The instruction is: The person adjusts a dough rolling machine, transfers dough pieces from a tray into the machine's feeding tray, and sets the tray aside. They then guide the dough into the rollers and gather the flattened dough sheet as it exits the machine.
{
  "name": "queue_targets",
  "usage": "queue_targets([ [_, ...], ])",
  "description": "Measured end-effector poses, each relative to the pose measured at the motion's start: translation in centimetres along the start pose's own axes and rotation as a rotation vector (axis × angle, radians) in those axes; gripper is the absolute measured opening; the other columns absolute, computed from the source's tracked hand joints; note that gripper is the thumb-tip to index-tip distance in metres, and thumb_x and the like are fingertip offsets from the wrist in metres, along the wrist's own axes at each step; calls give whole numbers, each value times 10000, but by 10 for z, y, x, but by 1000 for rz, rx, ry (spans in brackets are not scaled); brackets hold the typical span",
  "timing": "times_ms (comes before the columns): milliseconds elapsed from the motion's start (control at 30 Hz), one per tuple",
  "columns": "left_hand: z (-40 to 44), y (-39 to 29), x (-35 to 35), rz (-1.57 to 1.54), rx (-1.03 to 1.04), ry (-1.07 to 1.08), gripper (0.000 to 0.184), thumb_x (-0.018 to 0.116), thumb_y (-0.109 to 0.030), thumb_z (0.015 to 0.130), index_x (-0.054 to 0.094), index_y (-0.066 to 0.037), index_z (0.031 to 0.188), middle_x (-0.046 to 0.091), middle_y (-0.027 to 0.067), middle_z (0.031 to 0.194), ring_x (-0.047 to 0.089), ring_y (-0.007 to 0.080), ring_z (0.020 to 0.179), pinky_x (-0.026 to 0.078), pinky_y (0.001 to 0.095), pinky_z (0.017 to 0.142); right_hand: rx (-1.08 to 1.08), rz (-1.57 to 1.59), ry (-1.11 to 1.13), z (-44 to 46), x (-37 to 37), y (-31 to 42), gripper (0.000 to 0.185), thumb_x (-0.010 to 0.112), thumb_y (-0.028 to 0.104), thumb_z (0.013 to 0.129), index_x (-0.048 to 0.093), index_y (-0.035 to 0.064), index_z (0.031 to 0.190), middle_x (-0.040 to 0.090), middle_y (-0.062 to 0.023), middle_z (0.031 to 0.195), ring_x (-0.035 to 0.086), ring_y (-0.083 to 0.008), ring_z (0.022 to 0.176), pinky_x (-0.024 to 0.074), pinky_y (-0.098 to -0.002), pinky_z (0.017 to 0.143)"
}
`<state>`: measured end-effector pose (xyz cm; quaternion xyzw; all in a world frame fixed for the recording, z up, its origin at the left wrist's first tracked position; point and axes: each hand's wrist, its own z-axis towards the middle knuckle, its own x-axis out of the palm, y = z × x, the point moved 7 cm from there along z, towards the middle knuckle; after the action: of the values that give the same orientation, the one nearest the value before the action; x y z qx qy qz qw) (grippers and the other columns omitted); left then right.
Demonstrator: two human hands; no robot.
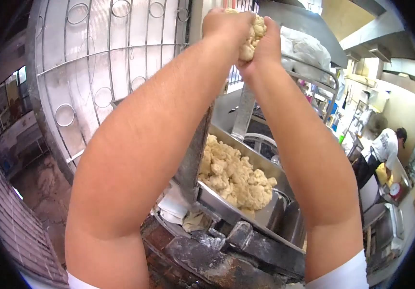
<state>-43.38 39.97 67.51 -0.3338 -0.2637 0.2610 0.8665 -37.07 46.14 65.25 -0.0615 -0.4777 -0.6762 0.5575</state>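
Observation:
Both my arms reach up and forward, and a lump of pale, crumbly dough (254,38) is held between my hands. My left hand (224,25) grips its left side, and my right hand (267,47) is wrapped around its right side; some fingers are hidden behind the lump. Below them, a heap of rough dough chunks (234,176) lies in a metal tray (212,192). Dark metal rollers (284,214) sit at the right end of that tray.
Beneath the tray is a grimy, flour-dusted machine frame (207,255). A barred gate (116,62) stands at left. White plastic bags (306,48) lie on a metal rack behind my right hand. Far right, a person (383,151) bends at a counter near a dial scale (396,190).

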Motion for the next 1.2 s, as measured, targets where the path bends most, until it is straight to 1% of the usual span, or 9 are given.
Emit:
queue_targets([
  [267,10,14,-10,3,-160,249,244,714,-300,817,628,-120,959,650,2,868,598,96,745,462,251,591,105,-21,-226,0,-20,-33,365,452,503,872,592,174,942,603,9,839,561,-137,706,441,-297,586],
  [333,14,20,-9,105,-174,326,292,741,-286,785,628,-127,1003,646,-11,874,595,92,772,448,250,603,105,13,-224,-5,-30,-48,387,455,521,864,595,172,958,602,-3,851,563,-139,729,451,-315,606],
  [367,20,27,-9,204,-180,371,321,746,-281,779,624,-125,1032,644,-13,883,592,91,774,446,252,607,110,-23,-257,-8,-39,-57,441,458,609,788,572,192,870,542,13,738,474,-138,578,333,-306,508],
  [500,7,32,-1,382,-281,551,436,758,-267,763,608,-120,1145,637,-13,928,567,81,773,415,248,583,330,269,-209,-11,-54,-95,402,418,608,802,563,236,850,523,62,714,456,-126,551,349,-286,510],
  [733,8,38,-10,371,-212,721,506,723,-377,792,572,-168,1228,624,4,913,562,65,757,428,217,568,326,100,-259,-18,-64,-77,417,404,601,824,576,224,861,534,57,706,462,-122,549,327,-275,470],
  [867,25,140,-54,77,-264,740,306,633,-332,872,631,-82,1048,630,41,907,586,137,753,482,317,602,262,-259,-333,-40,-119,-90,398,545,535,805,625,164,923,622,8,835,573,-150,659,409,-315,512],
  [933,15,240,-119,139,-439,501,262,603,-211,866,647,-56,1073,652,91,991,618,212,798,507,361,681,140,-810,-76,-33,-180,-127,483,587,503,812,632,74,1029,661,-85,948,631,-213,803,491,-352,639],
  [1000,-10,304,-191,690,-563,235,287,592,-230,865,646,-28,1061,657,114,977,630,242,793,510,379,688,151,-1721,194,-89,-171,-127,610,555,545,841,609,13,1135,638,-165,1077,617,-242,964,482,-351,831],
  [1200,-21,275,-196,1235,-728,376,391,556,-287,860,642,56,1027,672,184,935,667,334,777,519,434,708,513,-967,179,-113,-168,-120,664,509,518,884,482,19,1321,480,-217,1340,434,-330,1265,313,-364,1058],
])
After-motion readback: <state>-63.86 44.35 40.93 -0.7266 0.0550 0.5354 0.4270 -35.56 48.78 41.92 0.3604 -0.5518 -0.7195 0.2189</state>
